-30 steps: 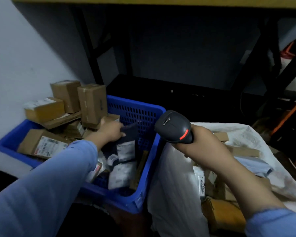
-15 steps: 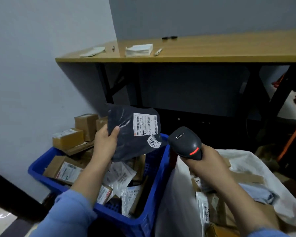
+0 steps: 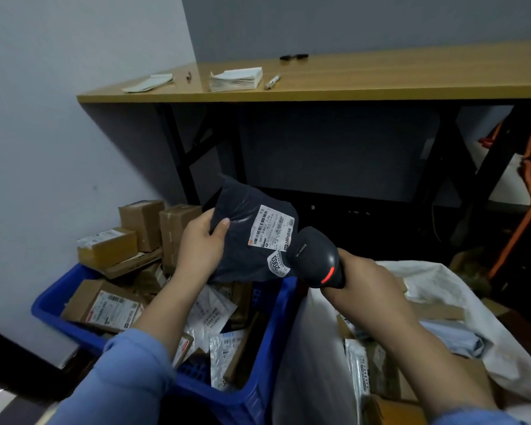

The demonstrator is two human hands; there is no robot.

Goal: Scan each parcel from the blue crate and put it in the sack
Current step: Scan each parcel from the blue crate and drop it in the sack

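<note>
My left hand (image 3: pixel 201 245) grips the left edge of a dark soft parcel (image 3: pixel 242 240), held up above the blue crate (image 3: pixel 267 357). A white shipping label (image 3: pixel 270 230) on the parcel faces me. In my right hand (image 3: pixel 365 286) is a black barcode scanner (image 3: pixel 316 259) with a red strip lit on its back. Its head sits just below and right of the label, overlapping the parcel's corner. Cardboard boxes and bagged parcels fill the crate. To the right, the open white sack (image 3: pixel 436 289) holds several parcels.
A wooden table (image 3: pixel 380 78) on black legs stands behind, carrying a stack of papers (image 3: pixel 236 78), a pen and small items. The grey wall is on the left. Orange and black equipment (image 3: pixel 528 210) stands at the far right.
My left hand lifted the dark parcel out of the crate and turned its label towards me. My right hand brought the scanner up close to the label. The view tilted upward.
</note>
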